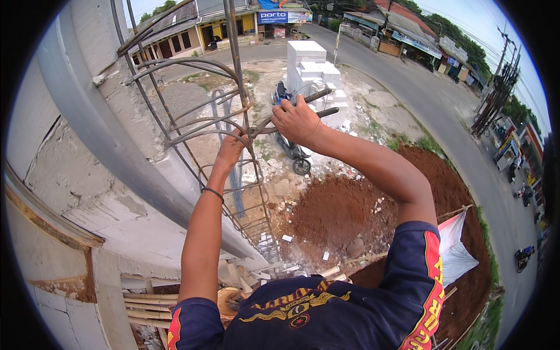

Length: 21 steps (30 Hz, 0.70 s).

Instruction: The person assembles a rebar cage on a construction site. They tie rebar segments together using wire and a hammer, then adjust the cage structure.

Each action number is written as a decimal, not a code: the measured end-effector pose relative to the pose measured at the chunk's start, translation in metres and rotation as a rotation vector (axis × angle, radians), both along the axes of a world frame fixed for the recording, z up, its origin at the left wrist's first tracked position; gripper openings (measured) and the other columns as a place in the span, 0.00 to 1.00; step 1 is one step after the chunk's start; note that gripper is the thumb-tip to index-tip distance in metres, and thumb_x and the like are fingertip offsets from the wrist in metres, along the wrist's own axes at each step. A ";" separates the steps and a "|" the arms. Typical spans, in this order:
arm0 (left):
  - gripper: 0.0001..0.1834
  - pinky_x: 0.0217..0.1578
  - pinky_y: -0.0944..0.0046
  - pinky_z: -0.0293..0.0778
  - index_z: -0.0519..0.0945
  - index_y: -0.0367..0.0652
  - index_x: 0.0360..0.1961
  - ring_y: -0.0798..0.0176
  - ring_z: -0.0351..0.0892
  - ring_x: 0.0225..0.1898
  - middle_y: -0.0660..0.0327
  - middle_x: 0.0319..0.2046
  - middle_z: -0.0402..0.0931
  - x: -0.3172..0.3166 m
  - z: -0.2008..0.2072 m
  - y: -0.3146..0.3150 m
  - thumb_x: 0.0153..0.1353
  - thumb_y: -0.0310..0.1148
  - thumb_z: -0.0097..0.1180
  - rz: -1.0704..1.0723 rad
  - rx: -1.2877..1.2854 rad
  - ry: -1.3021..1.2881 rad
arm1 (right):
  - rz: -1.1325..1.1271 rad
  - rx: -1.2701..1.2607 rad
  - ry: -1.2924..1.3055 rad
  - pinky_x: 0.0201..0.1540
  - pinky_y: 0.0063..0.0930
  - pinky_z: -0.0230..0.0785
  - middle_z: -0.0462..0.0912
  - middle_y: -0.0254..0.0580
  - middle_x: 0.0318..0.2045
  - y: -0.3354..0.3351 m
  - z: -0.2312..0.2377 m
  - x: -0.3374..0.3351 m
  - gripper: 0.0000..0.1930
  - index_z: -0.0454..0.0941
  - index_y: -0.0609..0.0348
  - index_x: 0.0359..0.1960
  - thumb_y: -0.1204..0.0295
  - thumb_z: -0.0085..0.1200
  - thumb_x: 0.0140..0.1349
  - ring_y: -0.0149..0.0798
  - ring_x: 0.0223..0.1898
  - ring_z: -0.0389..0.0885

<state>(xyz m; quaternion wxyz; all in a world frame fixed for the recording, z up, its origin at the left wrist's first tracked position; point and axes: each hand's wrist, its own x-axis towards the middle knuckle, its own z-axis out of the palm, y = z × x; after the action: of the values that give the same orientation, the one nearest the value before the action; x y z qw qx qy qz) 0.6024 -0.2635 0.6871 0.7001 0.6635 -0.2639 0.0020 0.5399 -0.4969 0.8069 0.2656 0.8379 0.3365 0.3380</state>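
A tall rebar cage (245,111) of rusty upright bars and bent stirrups stands in front of me. My right hand (296,119) is closed on a pair of pincers (269,123). Two dark handles stick out past its fingers to the right, and the tool's head meets a corner bar at a stirrup. Just below that joint, my left hand (232,149) is closed with its fingertips against the bar and stirrup. Those fingers partly hide the joint, so any tie wire there cannot be made out.
A block wall (87,169) with a grey metal channel (125,149) rises at left. Far below are stacked white blocks (306,55), a parked motorbike (291,146), reddish soil (332,210) and a road (408,87). Bamboo poles (149,306) lie beneath me.
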 end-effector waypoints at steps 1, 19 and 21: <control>0.19 0.41 0.69 0.73 0.75 0.38 0.46 0.72 0.76 0.36 0.66 0.34 0.77 0.001 -0.001 0.001 0.65 0.44 0.59 -0.001 0.006 -0.010 | 0.007 -0.008 0.008 0.44 0.55 0.68 0.79 0.41 0.39 0.000 0.002 -0.001 0.12 0.79 0.56 0.40 0.64 0.46 0.63 0.41 0.43 0.76; 0.22 0.43 0.65 0.73 0.77 0.39 0.44 0.70 0.75 0.39 0.65 0.36 0.77 0.001 0.002 0.005 0.64 0.49 0.59 0.031 0.120 -0.053 | -0.098 0.154 0.866 0.28 0.41 0.74 0.82 0.45 0.23 -0.015 0.017 0.009 0.16 0.71 0.64 0.37 0.68 0.62 0.55 0.43 0.27 0.84; 0.23 0.44 0.66 0.74 0.76 0.39 0.45 0.70 0.76 0.39 0.65 0.37 0.78 0.001 0.001 0.005 0.64 0.49 0.59 0.042 0.137 -0.051 | -0.117 0.122 0.539 0.28 0.39 0.73 0.81 0.44 0.24 -0.019 0.009 -0.002 0.14 0.70 0.62 0.37 0.69 0.60 0.55 0.42 0.28 0.84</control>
<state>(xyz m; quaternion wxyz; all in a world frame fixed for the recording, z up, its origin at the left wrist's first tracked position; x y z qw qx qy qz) 0.6031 -0.2583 0.6885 0.6460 0.7150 -0.2669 0.0155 0.5378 -0.5155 0.8162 0.1348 0.9298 0.3253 0.1068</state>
